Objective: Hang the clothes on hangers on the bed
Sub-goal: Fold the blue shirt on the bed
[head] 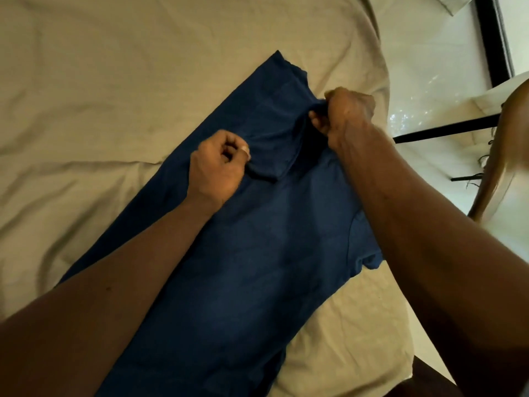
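One blue shirt [257,239] lies on a beige bedsheet [100,81], white floor [429,67] beside.

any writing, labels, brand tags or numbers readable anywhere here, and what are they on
None: no text can be read in this view.
The blue garment shows plain cloth, with no print or tag in view, also where the left hand and the right hand pinch its folded part.
The beige bed sheet carries no writing either.
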A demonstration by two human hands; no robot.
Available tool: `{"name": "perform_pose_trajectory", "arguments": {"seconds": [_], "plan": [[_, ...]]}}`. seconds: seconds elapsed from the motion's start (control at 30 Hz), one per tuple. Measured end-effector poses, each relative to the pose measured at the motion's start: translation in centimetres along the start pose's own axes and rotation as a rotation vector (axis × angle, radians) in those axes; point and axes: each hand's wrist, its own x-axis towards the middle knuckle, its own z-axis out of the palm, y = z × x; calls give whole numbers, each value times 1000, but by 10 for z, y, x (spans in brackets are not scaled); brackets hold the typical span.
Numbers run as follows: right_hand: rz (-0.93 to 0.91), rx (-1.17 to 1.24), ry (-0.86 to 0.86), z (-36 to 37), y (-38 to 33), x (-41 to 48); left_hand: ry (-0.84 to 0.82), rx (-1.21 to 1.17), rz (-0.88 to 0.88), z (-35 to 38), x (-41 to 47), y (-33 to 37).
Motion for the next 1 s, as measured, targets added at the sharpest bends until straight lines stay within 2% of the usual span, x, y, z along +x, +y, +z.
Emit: {"name": "perform_pose_trajectory", "arguments": {"seconds": [0.07, 0.17, 0.23, 0.3, 0.37, 0.53, 0.63, 0.77, 0.87, 1.0], "plan": [[53, 134, -161, 12, -2, 1, -14, 60, -14, -6, 3, -2], [83, 135, -302, 24, 7, 1, -226, 415, 119, -11, -8, -4], [51, 125, -316, 26, 17, 3, -306, 668, 160, -4, -14, -2], [-70, 89, -233, 25, 30, 6, -260, 772, 165, 7, -14, 0], [-234, -25, -140, 21, 43, 6, -188, 710, 130, 13, -8, 3], [-565, -343, -30, 5, 62, -1, 52, 119, -247, 11, 15, 7], [-604, -513, -100, 2, 64, 5, 73, -31, -421, 2, 32, 3], [-699, -831, -166, 5, 61, 7, 56, -131, -517, -3, 41, -1], [-668, -1013, -263, 8, 58, 9, 67, -137, -531, -4, 40, -1], [-661, -1060, -270, 12, 62, 16, 95, -187, -496, -6, 35, -4]]}}
